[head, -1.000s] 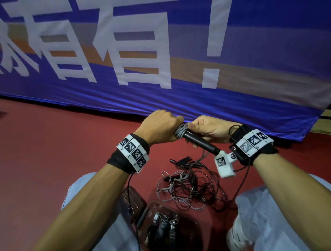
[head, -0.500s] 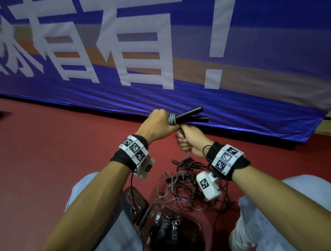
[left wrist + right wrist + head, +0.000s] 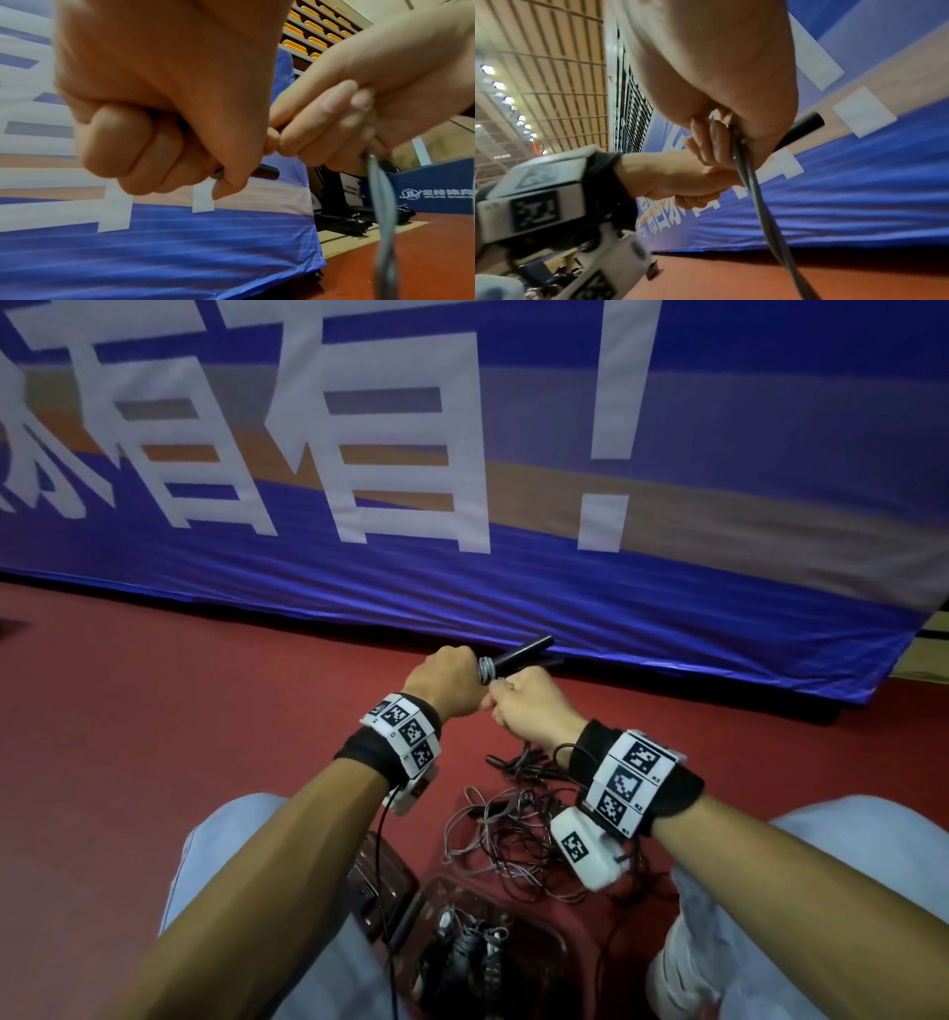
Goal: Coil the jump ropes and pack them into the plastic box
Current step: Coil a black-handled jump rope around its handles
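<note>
Black handles [image 3: 518, 654] are clenched in the left hand [image 3: 447, 680]; grey cord [image 3: 746, 178] is pinched by the right hand [image 3: 529, 711]. Some ropes are boxed [image 3: 544, 942]; a tangle [image 3: 513, 839] remains.

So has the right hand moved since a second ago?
Yes. The right hand has dropped from level with the left hand to just below the black handles, nearer the rope pile.
</note>
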`<action>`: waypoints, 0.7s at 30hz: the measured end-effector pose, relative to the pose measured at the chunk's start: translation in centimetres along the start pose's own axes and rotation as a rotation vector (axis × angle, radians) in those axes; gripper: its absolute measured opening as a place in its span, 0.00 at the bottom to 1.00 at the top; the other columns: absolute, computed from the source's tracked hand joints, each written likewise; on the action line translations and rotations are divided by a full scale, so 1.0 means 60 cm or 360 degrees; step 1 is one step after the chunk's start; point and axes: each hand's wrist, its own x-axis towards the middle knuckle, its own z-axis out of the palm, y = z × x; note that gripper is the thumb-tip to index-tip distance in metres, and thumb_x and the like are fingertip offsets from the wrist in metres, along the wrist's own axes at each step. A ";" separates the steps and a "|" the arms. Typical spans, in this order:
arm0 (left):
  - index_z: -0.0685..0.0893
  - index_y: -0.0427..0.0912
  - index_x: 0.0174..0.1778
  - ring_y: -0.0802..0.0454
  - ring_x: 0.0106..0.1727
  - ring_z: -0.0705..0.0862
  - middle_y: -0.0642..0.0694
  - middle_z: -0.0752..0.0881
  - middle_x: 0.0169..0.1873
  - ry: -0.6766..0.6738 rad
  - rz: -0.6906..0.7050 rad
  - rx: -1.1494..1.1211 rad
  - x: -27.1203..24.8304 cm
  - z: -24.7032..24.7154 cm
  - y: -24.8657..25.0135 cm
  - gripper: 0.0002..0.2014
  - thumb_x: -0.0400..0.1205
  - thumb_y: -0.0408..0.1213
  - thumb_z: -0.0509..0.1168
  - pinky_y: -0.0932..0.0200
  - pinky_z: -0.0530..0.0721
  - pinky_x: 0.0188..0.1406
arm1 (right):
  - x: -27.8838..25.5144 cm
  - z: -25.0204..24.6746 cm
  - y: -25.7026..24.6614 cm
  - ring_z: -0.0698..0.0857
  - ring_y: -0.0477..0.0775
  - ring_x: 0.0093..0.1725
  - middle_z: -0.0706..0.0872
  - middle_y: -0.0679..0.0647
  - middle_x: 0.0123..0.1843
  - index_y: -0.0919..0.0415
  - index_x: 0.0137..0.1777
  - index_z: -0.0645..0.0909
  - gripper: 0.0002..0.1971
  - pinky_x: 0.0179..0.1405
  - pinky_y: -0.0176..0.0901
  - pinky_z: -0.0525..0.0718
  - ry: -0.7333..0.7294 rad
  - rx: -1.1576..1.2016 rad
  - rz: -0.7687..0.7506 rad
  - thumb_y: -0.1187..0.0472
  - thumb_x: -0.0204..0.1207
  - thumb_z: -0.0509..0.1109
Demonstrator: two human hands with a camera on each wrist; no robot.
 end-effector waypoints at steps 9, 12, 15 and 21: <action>0.75 0.42 0.31 0.53 0.27 0.78 0.48 0.81 0.30 -0.0116 0.0256 0.0400 -0.003 -0.014 0.008 0.31 0.71 0.69 0.72 0.57 0.74 0.28 | 0.002 -0.067 0.002 0.73 0.46 0.19 0.84 0.53 0.25 0.59 0.34 0.89 0.23 0.21 0.37 0.71 -0.0068 -0.0615 -0.0341 0.50 0.88 0.67; 0.75 0.41 0.28 0.53 0.25 0.78 0.49 0.79 0.27 -0.0065 0.0340 0.0462 -0.006 -0.016 0.007 0.37 0.67 0.79 0.66 0.56 0.74 0.28 | 0.002 -0.074 0.004 0.72 0.52 0.21 0.79 0.53 0.24 0.58 0.30 0.83 0.24 0.23 0.42 0.68 0.0014 -0.0928 -0.0471 0.44 0.85 0.70; 0.77 0.41 0.28 0.52 0.25 0.79 0.49 0.81 0.26 -0.0140 0.0410 0.0569 -0.011 -0.009 0.008 0.37 0.70 0.78 0.64 0.57 0.71 0.24 | 0.005 -0.091 -0.001 0.78 0.51 0.24 0.81 0.48 0.23 0.57 0.29 0.84 0.25 0.25 0.44 0.77 0.0102 -0.1118 -0.0532 0.35 0.74 0.77; 0.76 0.45 0.27 0.49 0.27 0.78 0.51 0.77 0.25 -0.0176 0.0603 0.0687 -0.020 -0.014 0.017 0.25 0.70 0.64 0.70 0.59 0.71 0.23 | 0.023 -0.126 -0.004 0.72 0.51 0.22 0.79 0.49 0.21 0.59 0.25 0.82 0.32 0.25 0.47 0.76 -0.0028 -0.0968 -0.0441 0.29 0.52 0.86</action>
